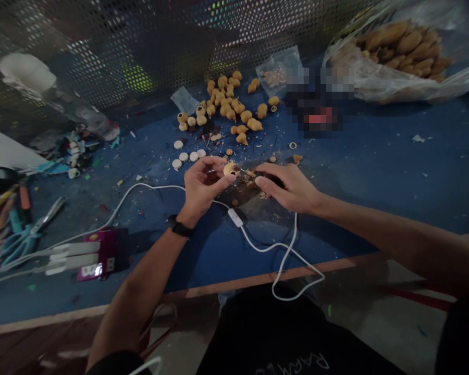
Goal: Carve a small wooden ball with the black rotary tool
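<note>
Head camera: over the middle of the desk [367, 166], the left hand [204, 186] pinches a small holed gourd [229, 168] between thumb and fingers. The right hand's [291, 188] fingers are wrapped around a dark-handled tool [276, 180], its thin tip close to the gourd; whether they touch is unclear. Loose gourds [237, 107] lie toward the far edge, scissors [34, 228] near the left edge; a white cord [248, 241] droops over the near edge.

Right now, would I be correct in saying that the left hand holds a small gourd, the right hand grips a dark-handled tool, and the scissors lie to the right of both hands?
Not quite: the head view shows the scissors lying to the left of both hands. The left hand does hold a small gourd, and the right hand grips a dark-handled tool.
</note>
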The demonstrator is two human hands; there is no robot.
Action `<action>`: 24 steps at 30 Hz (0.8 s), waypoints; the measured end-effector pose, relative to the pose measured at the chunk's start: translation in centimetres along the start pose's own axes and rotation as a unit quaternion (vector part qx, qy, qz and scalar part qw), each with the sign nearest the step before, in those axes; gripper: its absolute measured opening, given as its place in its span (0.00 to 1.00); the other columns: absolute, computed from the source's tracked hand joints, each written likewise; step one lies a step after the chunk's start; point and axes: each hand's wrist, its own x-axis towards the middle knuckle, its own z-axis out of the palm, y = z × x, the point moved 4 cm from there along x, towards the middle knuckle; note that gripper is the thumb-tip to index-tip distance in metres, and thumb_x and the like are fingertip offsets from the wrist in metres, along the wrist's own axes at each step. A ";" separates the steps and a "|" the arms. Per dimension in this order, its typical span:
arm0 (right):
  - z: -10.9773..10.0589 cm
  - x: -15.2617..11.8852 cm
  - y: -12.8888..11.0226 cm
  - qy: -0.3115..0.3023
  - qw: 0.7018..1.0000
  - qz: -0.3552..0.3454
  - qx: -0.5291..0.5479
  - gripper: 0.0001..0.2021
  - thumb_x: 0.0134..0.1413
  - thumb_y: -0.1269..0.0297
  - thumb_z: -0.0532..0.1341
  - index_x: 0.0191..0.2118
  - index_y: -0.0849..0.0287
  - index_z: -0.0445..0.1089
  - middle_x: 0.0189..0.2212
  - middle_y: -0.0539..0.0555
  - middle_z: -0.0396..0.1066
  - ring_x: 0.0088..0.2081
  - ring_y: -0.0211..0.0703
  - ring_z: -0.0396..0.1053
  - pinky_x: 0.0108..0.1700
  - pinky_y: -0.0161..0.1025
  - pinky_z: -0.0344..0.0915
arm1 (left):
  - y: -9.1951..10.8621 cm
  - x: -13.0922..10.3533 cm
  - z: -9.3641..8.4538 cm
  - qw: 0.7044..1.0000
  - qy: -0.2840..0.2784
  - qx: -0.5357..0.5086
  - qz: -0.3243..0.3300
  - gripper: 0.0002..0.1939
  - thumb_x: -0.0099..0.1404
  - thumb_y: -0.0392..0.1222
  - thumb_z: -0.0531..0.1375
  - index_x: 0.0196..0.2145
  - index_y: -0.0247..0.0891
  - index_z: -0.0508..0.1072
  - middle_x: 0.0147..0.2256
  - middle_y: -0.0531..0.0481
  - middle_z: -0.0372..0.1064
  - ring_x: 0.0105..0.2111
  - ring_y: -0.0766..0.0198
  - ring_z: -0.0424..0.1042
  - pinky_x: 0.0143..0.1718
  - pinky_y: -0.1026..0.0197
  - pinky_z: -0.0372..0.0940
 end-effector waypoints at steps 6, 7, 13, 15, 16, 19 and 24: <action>0.0 0.0 0.1 0.001 1.000 0.002 0.000 0.19 0.74 0.51 0.53 0.44 0.59 0.74 0.25 0.49 0.72 0.27 0.40 0.69 0.33 0.39 0.59 | 0.1 0.0 0.1 1.000 -0.003 -0.028 0.001 0.20 0.54 0.44 0.79 0.41 0.43 0.80 0.32 0.57 0.79 0.31 0.68 0.80 0.37 0.63 0.77; 0.0 0.0 0.1 0.001 1.000 0.002 0.001 0.18 0.73 0.51 0.54 0.44 0.59 0.74 0.25 0.49 0.72 0.27 0.40 0.68 0.33 0.39 0.59 | 0.1 0.0 0.1 1.000 -0.003 -0.029 0.001 0.19 0.54 0.44 0.79 0.41 0.43 0.80 0.32 0.56 0.79 0.31 0.68 0.80 0.37 0.63 0.78; -0.1 -0.1 0.5 0.017 0.996 0.044 0.073 0.18 0.73 0.49 0.54 0.40 0.57 0.71 0.20 0.46 0.66 0.23 0.38 0.65 0.32 0.39 0.62 | -0.2 -0.1 -0.2 1.000 0.001 -0.003 -0.006 0.20 0.55 0.49 0.78 0.42 0.41 0.81 0.37 0.52 0.81 0.34 0.66 0.81 0.39 0.62 0.78; -0.2 0.0 0.5 0.023 0.994 0.053 0.089 0.18 0.73 0.48 0.55 0.39 0.56 0.70 0.19 0.45 0.64 0.22 0.37 0.64 0.32 0.38 0.63 | -0.3 -0.1 -0.3 1.000 0.001 0.005 0.000 0.20 0.56 0.50 0.78 0.43 0.42 0.81 0.40 0.50 0.82 0.36 0.66 0.82 0.40 0.62 0.78; -0.1 0.0 0.5 0.023 0.994 0.054 0.092 0.18 0.73 0.48 0.55 0.38 0.56 0.70 0.18 0.44 0.64 0.22 0.37 0.63 0.32 0.38 0.64 | -0.3 -0.1 -0.3 1.000 -0.001 0.008 0.004 0.20 0.57 0.50 0.77 0.43 0.42 0.81 0.40 0.50 0.82 0.37 0.65 0.82 0.40 0.62 0.78; -0.1 0.0 0.5 0.021 0.993 0.052 0.104 0.18 0.73 0.47 0.55 0.39 0.56 0.70 0.18 0.44 0.63 0.21 0.36 0.62 0.30 0.38 0.64 | -0.3 -0.1 -0.3 1.000 -0.005 0.025 0.017 0.19 0.58 0.52 0.76 0.45 0.44 0.82 0.43 0.50 0.82 0.38 0.65 0.81 0.40 0.62 0.77; -0.1 0.0 0.6 0.016 0.991 0.055 0.118 0.18 0.73 0.47 0.56 0.38 0.56 0.70 0.19 0.44 0.63 0.21 0.35 0.63 0.30 0.37 0.65 | -0.1 -0.1 -0.1 0.999 -0.036 0.021 0.016 0.18 0.60 0.52 0.75 0.47 0.47 0.82 0.46 0.49 0.82 0.42 0.62 0.82 0.43 0.59 0.78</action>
